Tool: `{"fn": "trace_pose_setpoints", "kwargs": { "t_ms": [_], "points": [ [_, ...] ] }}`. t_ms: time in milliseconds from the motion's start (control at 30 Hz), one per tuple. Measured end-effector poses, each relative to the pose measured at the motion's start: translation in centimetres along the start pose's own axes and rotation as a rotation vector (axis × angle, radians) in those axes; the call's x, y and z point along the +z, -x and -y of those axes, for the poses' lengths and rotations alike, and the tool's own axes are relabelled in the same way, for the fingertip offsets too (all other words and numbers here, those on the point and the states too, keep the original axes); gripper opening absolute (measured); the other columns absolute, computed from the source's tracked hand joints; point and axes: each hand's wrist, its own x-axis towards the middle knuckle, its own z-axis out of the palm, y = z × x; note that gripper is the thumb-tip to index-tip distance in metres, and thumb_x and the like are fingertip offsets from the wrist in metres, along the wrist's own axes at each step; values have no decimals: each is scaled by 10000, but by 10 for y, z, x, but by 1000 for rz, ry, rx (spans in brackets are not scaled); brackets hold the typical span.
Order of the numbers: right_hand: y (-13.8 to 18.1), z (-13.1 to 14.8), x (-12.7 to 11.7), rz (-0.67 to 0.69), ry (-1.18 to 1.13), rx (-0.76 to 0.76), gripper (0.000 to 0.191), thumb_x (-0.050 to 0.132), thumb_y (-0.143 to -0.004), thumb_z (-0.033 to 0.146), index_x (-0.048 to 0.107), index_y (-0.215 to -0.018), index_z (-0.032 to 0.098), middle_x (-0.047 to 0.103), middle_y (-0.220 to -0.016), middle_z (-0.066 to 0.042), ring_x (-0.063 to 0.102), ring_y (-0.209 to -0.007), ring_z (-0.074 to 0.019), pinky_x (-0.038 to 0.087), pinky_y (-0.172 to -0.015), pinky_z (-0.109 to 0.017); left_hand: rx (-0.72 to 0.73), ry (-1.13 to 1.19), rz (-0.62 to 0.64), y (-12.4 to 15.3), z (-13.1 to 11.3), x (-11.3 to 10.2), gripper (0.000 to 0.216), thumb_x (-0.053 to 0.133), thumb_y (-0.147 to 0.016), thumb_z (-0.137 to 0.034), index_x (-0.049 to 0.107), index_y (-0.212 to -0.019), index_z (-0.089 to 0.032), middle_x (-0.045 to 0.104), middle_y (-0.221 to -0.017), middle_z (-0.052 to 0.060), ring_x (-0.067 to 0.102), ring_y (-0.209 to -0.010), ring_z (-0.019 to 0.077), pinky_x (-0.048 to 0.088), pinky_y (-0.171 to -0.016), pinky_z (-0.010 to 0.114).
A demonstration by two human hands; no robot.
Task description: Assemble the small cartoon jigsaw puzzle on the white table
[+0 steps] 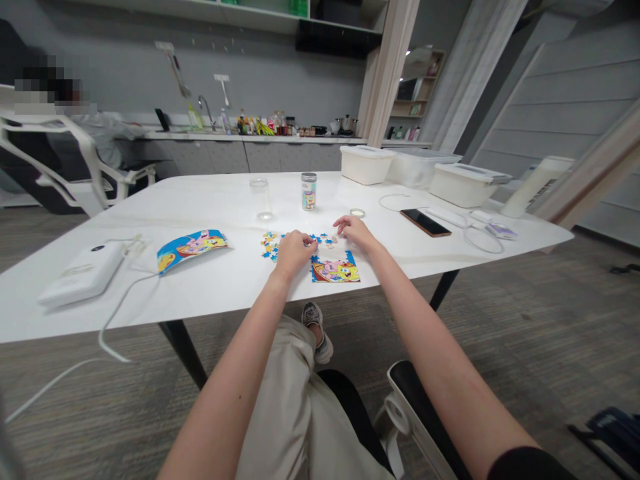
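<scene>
A partly joined jigsaw puzzle (336, 270) with yellow and pink cartoon figures lies near the table's front edge. At its upper left, my left hand (296, 253) is closed in a pinch on a small puzzle piece, mostly hidden by the fingers. My right hand (356, 233) hovers by the puzzle's upper right, its bent fingers apart and nothing visible in them. Loose puzzle pieces (271, 252) are scattered left of my left hand, and more pieces (325, 239) lie between the hands. A curved picture sheet (193, 249) with the same cartoon stands at the left.
Behind the pieces are a clear jar (260, 200), a cartoon-labelled can (309, 192) and a round lid (357, 213). A phone (425, 223), cables and white bins (367, 165) occupy the right. A white device (83, 273) with a cord lies left. Another person sits far left.
</scene>
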Motion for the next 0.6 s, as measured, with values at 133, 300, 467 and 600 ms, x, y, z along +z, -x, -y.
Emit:
{"fn": "trace_pose_setpoints", "kwargs": {
  "t_ms": [133, 300, 467, 600],
  "points": [
    [7, 2, -3, 85, 188, -127, 276, 580, -624, 82, 738, -838, 154, 678, -808, -38, 565, -722, -144, 452, -689, -250, 21, 15, -1, 1, 0, 0, 199, 647, -807, -329, 786, -847, -193, 724, -902, 101, 641, -870, 253, 477, -840, 365],
    [13, 4, -5, 143, 308, -197, 179, 655, -666, 122, 749, -815, 153, 691, -892, -57, 552, -729, -138, 456, -729, -262, 45, 45, -11, 0, 3, 2, 135, 667, -781, -254, 785, -825, -205, 727, -897, 93, 644, -879, 262, 478, -861, 379],
    [15, 5, -2, 111, 305, -207, 203, 620, -708, 99, 727, -878, 128, 706, -845, -53, 547, -685, -125, 444, -690, -245, 57, 92, 4, -1, 4, 3, 119, 653, -798, -216, 766, -820, -188, 736, -875, 93, 642, -807, 246, 479, -831, 383],
    [15, 7, -2, 102, 334, -197, 285, 600, -709, 68, 730, -957, 125, 708, -847, -47, 554, -681, -120, 434, -666, -231, 51, 195, 15, -1, 4, 2, 69, 688, -767, -201, 725, -825, -209, 726, -809, 48, 644, -763, 212, 486, -799, 351]
  ]
}}
